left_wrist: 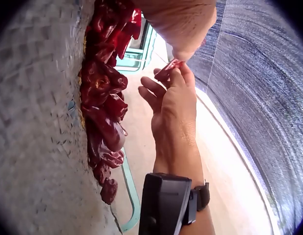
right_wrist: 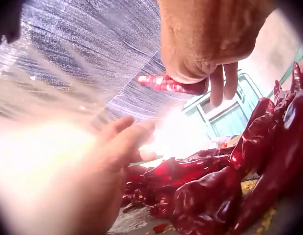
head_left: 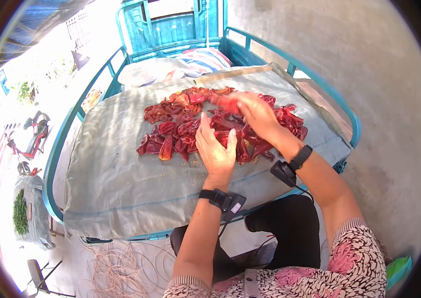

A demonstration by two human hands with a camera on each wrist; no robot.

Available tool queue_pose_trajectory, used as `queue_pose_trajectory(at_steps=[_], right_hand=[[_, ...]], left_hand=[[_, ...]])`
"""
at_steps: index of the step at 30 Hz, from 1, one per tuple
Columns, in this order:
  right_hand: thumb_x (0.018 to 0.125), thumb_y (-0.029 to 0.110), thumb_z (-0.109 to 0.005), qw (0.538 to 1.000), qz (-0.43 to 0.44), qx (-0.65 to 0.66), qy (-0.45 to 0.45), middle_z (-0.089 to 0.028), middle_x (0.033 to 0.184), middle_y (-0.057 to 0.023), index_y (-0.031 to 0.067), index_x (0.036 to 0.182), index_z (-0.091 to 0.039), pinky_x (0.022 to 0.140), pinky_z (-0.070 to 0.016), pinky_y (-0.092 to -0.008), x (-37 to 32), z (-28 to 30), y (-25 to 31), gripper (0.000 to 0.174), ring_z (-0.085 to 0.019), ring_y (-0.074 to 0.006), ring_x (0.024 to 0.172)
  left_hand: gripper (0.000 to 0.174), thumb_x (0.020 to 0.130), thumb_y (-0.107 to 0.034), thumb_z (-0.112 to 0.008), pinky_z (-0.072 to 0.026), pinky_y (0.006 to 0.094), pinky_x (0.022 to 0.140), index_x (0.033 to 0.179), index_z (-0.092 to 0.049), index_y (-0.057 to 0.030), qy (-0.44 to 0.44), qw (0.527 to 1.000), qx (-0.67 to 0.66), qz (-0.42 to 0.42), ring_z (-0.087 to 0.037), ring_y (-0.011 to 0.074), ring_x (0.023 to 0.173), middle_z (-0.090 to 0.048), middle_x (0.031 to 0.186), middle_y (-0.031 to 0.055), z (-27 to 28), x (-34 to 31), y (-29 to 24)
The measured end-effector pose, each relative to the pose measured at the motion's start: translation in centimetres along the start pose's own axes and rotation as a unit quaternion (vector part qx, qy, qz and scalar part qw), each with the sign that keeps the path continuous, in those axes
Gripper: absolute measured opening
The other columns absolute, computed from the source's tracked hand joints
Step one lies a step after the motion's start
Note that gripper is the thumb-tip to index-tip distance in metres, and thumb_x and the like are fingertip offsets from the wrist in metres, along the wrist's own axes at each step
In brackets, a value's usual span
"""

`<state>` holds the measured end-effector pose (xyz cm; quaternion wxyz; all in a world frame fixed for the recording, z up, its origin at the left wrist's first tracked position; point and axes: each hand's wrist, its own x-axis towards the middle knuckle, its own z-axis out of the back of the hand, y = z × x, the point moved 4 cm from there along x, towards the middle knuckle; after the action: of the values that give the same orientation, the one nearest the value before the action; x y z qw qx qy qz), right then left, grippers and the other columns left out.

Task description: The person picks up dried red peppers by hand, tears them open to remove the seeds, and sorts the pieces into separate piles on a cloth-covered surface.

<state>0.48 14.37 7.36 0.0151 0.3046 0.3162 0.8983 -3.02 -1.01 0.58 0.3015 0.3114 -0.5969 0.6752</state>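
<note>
Single dried red chilli [right_wrist: 171, 84], long, wrinkled and glossy, pinched in the curled fingers of the right hand [head_left: 257, 114] just above a heap of chillies [head_left: 175, 126] of the same dark red, leathery and crumpled. Left hand [head_left: 215, 149] relaxed with fingers straight, grasping nothing, resting at the near edge of the heap. Beneath it all a coarse grey woven sack [head_left: 121, 174], spread flat over a teal metal-railed cart [head_left: 55, 154].

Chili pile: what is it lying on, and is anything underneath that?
The dried chilies lie on a grey woven sack, with loose seeds among them. The sack drapes over a blue cart; the cart's floor beneath it is covered.
</note>
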Motion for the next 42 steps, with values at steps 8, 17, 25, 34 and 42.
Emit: queue_pose_trajectory(at_steps=[8,17,25,34,42], right_hand=[[0.093,0.009,-0.066,0.999,0.026,0.031,0.008,-0.067,0.099,-0.0107,0.0063,0.11,-0.07,0.084,-0.0523,-0.0349,-3.2,0.8,-1.2,0.018,-0.067,-0.0251,0.094],[0.096,0.01,-0.065,0.981,-0.03,0.19,0.019,-0.067,0.102,-0.001,0.0043,0.116,-0.066,0.08,-0.0504,-0.0246,-4.5,0.6,-1.0,0.021,-0.061,-0.0072,0.091],[0.087,0.007,-0.06,0.986,0.099,-0.101,0.088,-0.06,0.106,-0.0121,0.0055,0.107,-0.06,0.078,-0.0558,-0.0423,-8.6,-1.4,2.1,0.021,-0.066,-0.0325,0.091],[0.077,-0.001,-0.066,0.967,0.169,-0.157,0.106,-0.059,0.104,-0.0125,0.006,0.117,-0.062,0.086,-0.0522,-0.0412,-7.2,-0.7,0.9,0.041,-0.061,-0.0292,0.099],[0.084,0.001,-0.069,0.928,-0.16,0.292,0.166,-0.059,0.115,-0.0049,0.0083,0.104,-0.059,0.091,-0.0484,-0.0275,-11.0,7.0,2.8,0.024,-0.059,-0.0109,0.101]], left_hand=[[0.021,0.088,-0.01,-0.072,-0.0501,0.0391,0.083,0.109,-0.07,-0.0056,0.065,0.996,-0.055,0.005,-0.061,0.0272,0.087,-0.063,0.103,0.0112,-0.5,-0.3,0.1],[0.044,0.073,-0.033,-0.084,-0.043,0.0434,0.089,0.108,-0.069,-0.0112,0.111,0.984,0.079,-0.118,-0.055,0.0295,0.099,-0.062,0.103,0.0054,-0.5,-0.1,-1.3],[0.025,0.091,-0.008,-0.066,-0.0448,0.0422,0.084,0.115,-0.06,-0.0073,0.036,0.997,0.063,-0.019,-0.06,0.0319,0.093,-0.066,0.098,0.0106,-0.6,-0.3,0.4],[0.032,0.076,-0.001,-0.072,-0.0491,0.0414,0.081,0.106,-0.064,-0.0068,0.039,0.993,0.105,-0.023,-0.057,0.0319,0.09,-0.06,0.095,0.0097,-0.1,-0.3,0.6],[0.029,0.078,-0.004,-0.068,-0.0483,0.042,0.082,0.106,-0.066,-0.0072,0.028,0.992,-0.028,-0.12,-0.06,0.032,0.093,-0.065,0.097,0.0116,0.3,0.3,-1.7]])
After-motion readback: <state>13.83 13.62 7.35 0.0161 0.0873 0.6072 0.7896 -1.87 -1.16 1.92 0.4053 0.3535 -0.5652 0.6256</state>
